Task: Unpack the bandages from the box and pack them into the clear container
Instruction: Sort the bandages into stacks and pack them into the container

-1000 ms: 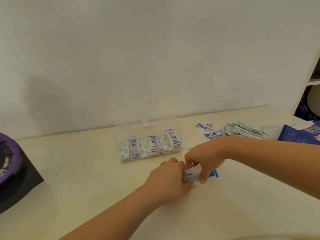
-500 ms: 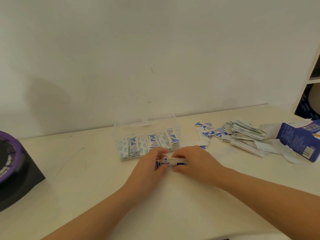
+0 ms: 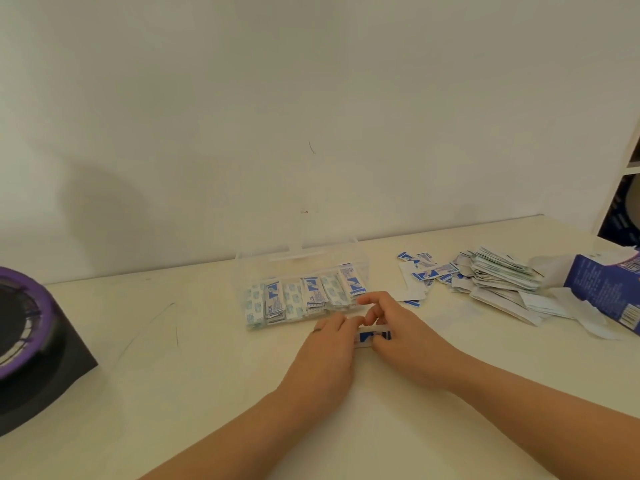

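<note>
A small stack of blue and white bandages (image 3: 373, 336) lies on the table between my two hands. My left hand (image 3: 325, 351) grips its left end and my right hand (image 3: 405, 334) pinches its right end. Just behind them stands the clear container (image 3: 301, 261) with its lid up, holding several rows of bandages (image 3: 304, 299). A loose pile of bandages (image 3: 485, 275) is spread at the right. The blue bandage box (image 3: 609, 292) lies torn open at the far right edge.
A black device with a purple ring (image 3: 24, 337) sits at the left edge of the cream table (image 3: 173, 393). A white wall runs close behind the container. A shelf unit (image 3: 627, 188) stands at the far right.
Both hands carried the small stack from in front of the loose pile leftward and forward toward the container. The stack turned from upright to lying lengthwise between the hands.
</note>
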